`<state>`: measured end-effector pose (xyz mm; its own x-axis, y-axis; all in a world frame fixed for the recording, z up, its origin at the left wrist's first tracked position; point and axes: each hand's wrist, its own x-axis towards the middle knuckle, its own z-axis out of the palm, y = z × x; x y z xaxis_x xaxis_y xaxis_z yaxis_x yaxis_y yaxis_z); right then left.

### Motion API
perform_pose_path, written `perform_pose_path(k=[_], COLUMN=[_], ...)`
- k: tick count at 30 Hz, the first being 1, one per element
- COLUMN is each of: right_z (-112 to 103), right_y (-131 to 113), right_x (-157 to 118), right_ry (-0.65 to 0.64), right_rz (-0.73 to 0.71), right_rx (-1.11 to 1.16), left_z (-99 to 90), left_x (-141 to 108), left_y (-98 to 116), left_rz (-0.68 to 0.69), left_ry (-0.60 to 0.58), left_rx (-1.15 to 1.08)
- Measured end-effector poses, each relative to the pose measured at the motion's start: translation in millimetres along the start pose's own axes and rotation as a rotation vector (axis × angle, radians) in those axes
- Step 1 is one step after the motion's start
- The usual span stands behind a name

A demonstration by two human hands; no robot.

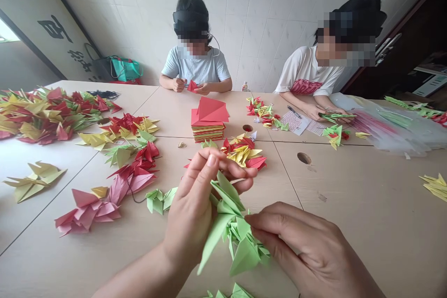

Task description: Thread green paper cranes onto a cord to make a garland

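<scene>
Light green folded paper cranes [228,214] are bunched between my two hands, above the table's near side. My left hand [195,200] is closed around the upper crane, thumb raised and fingers curled behind it. From the right, my right hand [300,242] pinches at the crane's edge with thumb and forefinger. Whether a thread or needle sits in that pinch I cannot make out. Beneath hang more green folds [246,242], partly hidden by my fingers. More green paper [237,291] shows at the bottom edge.
Left lies a big heap of coloured cranes [45,116], with a strung row [139,163] beside it. Square paper is stacked [208,125] mid-table. Two people sit opposite; one holds red paper [192,85], the other green pieces [337,115] near plastic bags [394,125]. The table has round holes [304,158].
</scene>
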<state>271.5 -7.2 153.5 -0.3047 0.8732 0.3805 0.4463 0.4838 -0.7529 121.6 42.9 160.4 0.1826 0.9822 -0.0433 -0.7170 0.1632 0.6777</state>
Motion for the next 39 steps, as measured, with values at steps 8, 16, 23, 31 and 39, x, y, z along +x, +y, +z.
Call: perform_pose_path(k=[8, 16, 23, 31, 39], right_z=[2.9, 3.4, 2.3, 7.4, 1.9], right_y=[-0.5, -0.5, -1.0, 0.6, -0.1], right_x=[-2.2, -3.1, 0.5, -3.3, -3.9], right_ry=[0.037, 0.012, 0.115, 0.290, 0.337], right_rz=[0.071, 0.160, 0.104, 0.119, 0.082], right_rx=[0.029, -0.008, 0.009, 0.232, 0.185], left_z=[-4.3, -9.4, -9.9, -11.8, -8.8], left_x=[-12.1, -14.5, -17.0, -17.6, -19.6], left_y=[-4.6, -7.9, -6.4, -10.3, -11.1], left_rz=[0.085, 0.097, 0.019, 0.034, 0.050], left_ry=[-0.211, -0.319, -0.321, -0.350, -0.275], left_rx=[0.136, 0.152, 0.264, 0.544, 0.454])
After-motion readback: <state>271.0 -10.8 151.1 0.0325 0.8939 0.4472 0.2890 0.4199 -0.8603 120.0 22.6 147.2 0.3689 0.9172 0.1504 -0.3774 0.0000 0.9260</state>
